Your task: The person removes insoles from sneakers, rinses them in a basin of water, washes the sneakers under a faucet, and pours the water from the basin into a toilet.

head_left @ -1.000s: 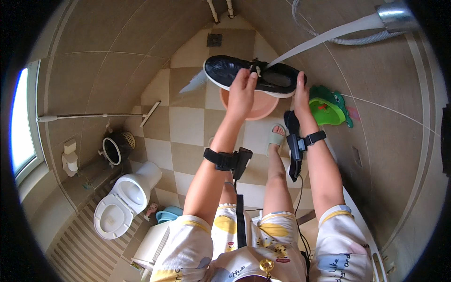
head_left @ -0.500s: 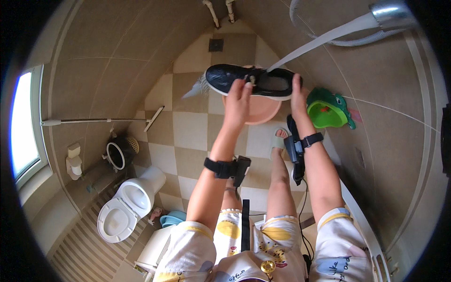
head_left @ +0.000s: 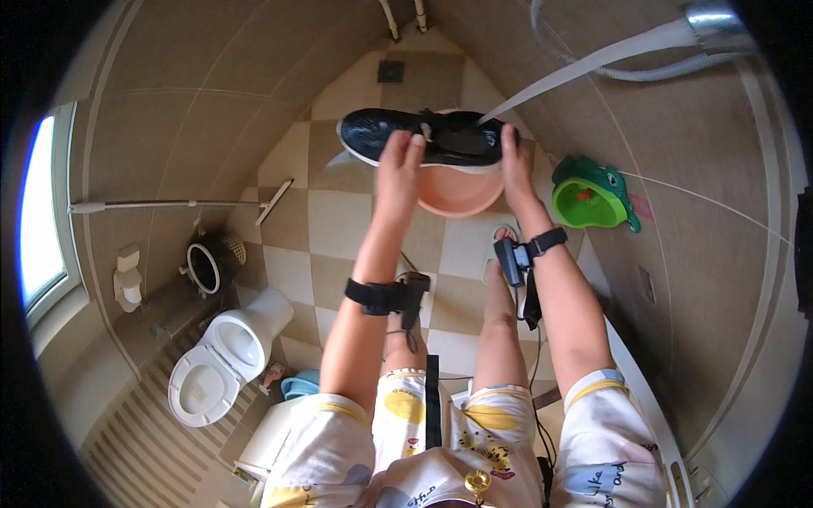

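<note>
A wet black shoe (head_left: 364, 134) with a white sole lies level between my hands, toe to the left. My left hand (head_left: 398, 169) is closed on its near side by the laces, thumb on top. At the heel, my right hand (head_left: 517, 169) grips the back of the shoe. A stream of water (head_left: 584, 72) from a chrome tap (head_left: 716, 27) at the upper right runs into the shoe's opening. Below the shoe stands a pink basin (head_left: 457, 196) on the floor, partly hidden by it. Some water sprays off past the toe.
A green animal-shaped child's urinal (head_left: 584, 207) hangs on the right wall. At the left are a white toilet (head_left: 241, 339) with its lid up, a black bin (head_left: 206, 267) and a long-handled squeegee (head_left: 275, 201). A floor drain (head_left: 390, 72) lies at the far end.
Both hands have carried the shoe to the left. The water now enters the opening nearer the heel.
</note>
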`<action>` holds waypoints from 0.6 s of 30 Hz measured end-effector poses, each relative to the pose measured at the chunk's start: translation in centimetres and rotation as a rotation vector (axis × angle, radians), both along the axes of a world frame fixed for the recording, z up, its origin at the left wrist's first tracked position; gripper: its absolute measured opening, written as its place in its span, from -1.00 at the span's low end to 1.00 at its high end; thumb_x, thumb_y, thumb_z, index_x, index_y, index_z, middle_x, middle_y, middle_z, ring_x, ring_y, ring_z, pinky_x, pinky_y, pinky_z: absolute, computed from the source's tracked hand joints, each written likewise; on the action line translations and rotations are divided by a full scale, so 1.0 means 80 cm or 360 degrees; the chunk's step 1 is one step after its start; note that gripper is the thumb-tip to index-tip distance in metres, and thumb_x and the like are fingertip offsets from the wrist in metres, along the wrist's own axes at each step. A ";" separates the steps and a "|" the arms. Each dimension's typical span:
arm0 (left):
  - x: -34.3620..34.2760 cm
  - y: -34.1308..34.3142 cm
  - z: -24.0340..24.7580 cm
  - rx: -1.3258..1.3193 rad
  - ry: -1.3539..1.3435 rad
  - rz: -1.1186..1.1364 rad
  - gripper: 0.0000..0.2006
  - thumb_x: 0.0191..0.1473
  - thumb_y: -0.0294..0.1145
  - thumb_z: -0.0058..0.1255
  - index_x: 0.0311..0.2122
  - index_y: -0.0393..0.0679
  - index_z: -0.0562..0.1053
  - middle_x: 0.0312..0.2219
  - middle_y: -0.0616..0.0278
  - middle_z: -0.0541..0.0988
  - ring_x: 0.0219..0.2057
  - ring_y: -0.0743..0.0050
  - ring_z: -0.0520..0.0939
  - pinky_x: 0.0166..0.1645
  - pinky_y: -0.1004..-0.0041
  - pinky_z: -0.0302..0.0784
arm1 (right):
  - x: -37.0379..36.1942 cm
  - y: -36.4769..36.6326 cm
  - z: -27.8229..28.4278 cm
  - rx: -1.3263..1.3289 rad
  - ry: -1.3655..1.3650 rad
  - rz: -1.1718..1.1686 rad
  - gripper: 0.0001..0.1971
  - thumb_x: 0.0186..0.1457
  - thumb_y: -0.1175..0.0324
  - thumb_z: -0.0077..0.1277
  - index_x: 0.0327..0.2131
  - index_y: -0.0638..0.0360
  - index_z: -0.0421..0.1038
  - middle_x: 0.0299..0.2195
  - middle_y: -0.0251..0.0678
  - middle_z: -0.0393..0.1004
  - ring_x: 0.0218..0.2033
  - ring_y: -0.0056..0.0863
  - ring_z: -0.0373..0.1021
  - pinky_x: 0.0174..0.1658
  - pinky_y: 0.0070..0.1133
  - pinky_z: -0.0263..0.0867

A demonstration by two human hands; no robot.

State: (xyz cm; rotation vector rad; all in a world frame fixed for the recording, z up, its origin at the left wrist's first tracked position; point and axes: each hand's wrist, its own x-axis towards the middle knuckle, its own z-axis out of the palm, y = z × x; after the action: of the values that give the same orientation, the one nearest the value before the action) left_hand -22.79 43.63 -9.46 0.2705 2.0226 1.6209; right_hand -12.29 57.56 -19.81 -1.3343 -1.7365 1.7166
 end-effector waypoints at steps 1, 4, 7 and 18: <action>-0.011 -0.008 0.008 0.0040 -0.0132 0.0015 -0.82 0.10 -0.34 -0.18 -0.38 -0.27 0.30 -0.55 0.36 0.30 -0.48 0.66 0.24 -0.38 0.61 0.20 | -0.006 -0.008 0.019 -0.0031 -0.0039 0.0167 -0.31 0.06 -0.16 -0.31 -0.09 0.42 0.22 -0.16 -0.12 0.34 -0.11 -0.38 0.23 -0.04 -0.55 0.09; -0.020 -0.007 0.018 -0.0125 0.0083 -0.0082 -0.81 0.10 -0.33 -0.18 -0.40 -0.26 0.30 -0.59 0.36 0.28 -0.51 0.64 0.22 -0.40 0.61 0.20 | -0.012 -0.029 -0.001 0.0000 0.0158 0.0015 -0.33 0.05 -0.18 -0.30 -0.13 0.36 0.27 -0.26 -0.18 0.39 -0.21 -0.41 0.28 -0.11 -0.55 0.15; -0.007 0.002 0.010 -0.0256 0.0271 -0.0229 -0.77 0.09 -0.29 -0.16 -0.43 -0.26 0.28 -0.62 0.32 0.28 -0.53 0.62 0.24 -0.41 0.56 0.21 | 0.008 -0.033 -0.013 -0.0688 0.0083 -0.0121 -0.35 0.03 -0.20 -0.30 -0.16 0.27 0.31 -0.33 -0.25 0.40 -0.29 -0.45 0.31 -0.18 -0.52 0.21; 0.031 0.045 0.008 -0.0709 0.1081 -0.0443 -0.88 -0.11 -0.47 -0.14 -0.43 -0.27 0.38 -0.42 0.03 0.50 -0.19 -0.07 0.37 -0.14 0.15 0.28 | 0.027 -0.089 -0.038 -0.2358 0.0236 -0.0093 -0.47 0.03 -0.25 -0.44 -0.17 -0.10 0.25 -0.26 -0.36 0.38 -0.24 -0.35 0.29 -0.22 -0.14 0.21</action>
State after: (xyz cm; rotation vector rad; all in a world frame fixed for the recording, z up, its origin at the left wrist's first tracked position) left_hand -20.28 47.25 -8.78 0.9840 2.6174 0.9334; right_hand -10.15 50.42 -22.83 -1.5179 -0.0598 3.0428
